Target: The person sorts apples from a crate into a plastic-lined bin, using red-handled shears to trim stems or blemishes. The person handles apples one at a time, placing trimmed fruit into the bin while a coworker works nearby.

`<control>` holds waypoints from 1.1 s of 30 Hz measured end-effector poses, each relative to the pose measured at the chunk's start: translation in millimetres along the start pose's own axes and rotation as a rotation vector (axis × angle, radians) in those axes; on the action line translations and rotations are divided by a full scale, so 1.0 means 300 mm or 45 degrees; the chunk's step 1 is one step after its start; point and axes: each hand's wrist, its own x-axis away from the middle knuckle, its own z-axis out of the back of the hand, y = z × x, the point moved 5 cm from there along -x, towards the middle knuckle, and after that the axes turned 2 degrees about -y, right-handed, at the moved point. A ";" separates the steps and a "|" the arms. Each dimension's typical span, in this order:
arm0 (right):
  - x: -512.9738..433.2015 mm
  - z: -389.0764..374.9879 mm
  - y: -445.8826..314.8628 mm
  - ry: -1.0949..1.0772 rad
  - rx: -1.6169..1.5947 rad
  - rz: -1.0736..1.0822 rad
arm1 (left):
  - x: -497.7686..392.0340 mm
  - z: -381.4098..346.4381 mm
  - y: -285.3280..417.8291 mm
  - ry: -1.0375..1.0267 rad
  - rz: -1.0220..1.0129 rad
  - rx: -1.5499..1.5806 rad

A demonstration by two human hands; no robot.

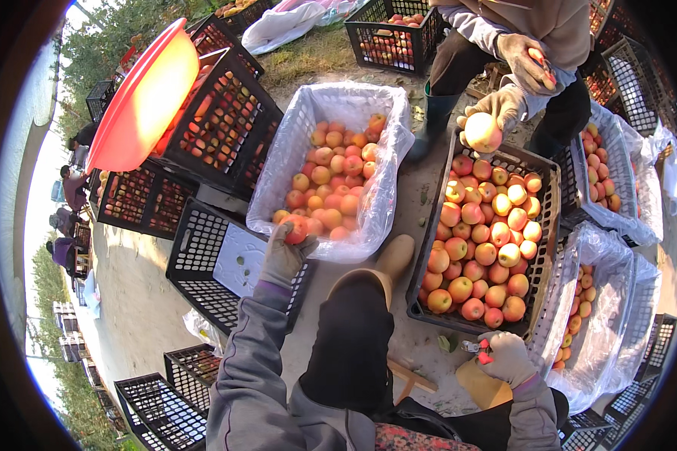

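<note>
In the head view my gloved left hand [285, 253] grips a red apple [295, 229] at the near rim of a crate lined with clear plastic [403, 121]. Yellow-red apples [327, 180] lie inside that liner. My right hand [506, 358], also gloved, is closed around small red-handled pruning snips [477, 348], whose short metal blades point left. These snips are just below the near edge of a black plastic crate [548, 225] heaped with apples [479, 242]. Under my left wrist lies a black crate [194, 265] with a pale sheet [238, 260] in it.
Across from me a seated co-worker's gloved hand [493, 115] holds a pale apple [483, 133]; the other hand [527, 59] has red-handled snips. A red plastic basin [146, 101] tops stacked apple crates [220, 121] at left. Lined crates [598, 321] crowd the right side.
</note>
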 end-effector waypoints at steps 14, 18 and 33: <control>-0.109 0.034 -0.032 -0.126 -0.213 -0.113 | -0.466 0.078 0.030 0.536 -0.118 -1.043; -0.117 0.039 -0.028 -0.135 -0.282 -0.180 | -0.424 0.098 0.074 0.621 -0.178 -1.136; -0.130 0.041 -0.028 -0.134 -0.263 -0.216 | -0.288 -0.044 0.066 -0.090 -0.059 -1.255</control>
